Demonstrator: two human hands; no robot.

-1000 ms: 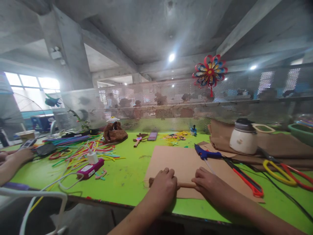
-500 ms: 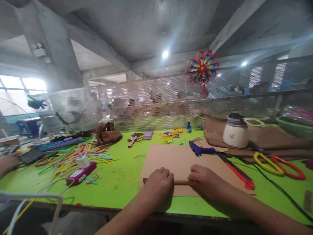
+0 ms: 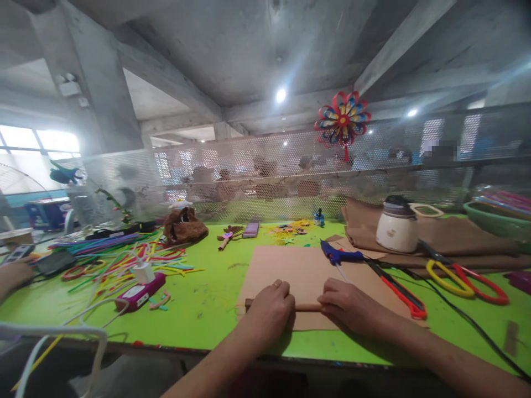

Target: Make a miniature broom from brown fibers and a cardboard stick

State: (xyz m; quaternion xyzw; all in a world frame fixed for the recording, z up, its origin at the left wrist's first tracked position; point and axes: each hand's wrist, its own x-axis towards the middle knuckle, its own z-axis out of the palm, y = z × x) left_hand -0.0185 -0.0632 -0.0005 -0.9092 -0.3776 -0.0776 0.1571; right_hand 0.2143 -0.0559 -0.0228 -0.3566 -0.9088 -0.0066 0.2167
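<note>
The brown roll (image 3: 306, 308) lies on the tan sheet (image 3: 286, 268), near the front edge of the bench (image 3: 178, 326). Your left hand (image 3: 271, 305) has its grip curled closed over the roll; your right hand (image 3: 347, 301) has its fingers bent onto the roll's right part, firmness indeterminable. Risk noted: unequal pressure could skew the roll. Should the sheet slip, it could drag the blue glue gun (image 3: 346, 256) lying on it

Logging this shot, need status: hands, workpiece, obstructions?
Left fingers and right fingers on brown roll. Roll lies across tan sheet, near edge. Glue gun and cutter along sheet's right side, beyond right fingers.
</note>
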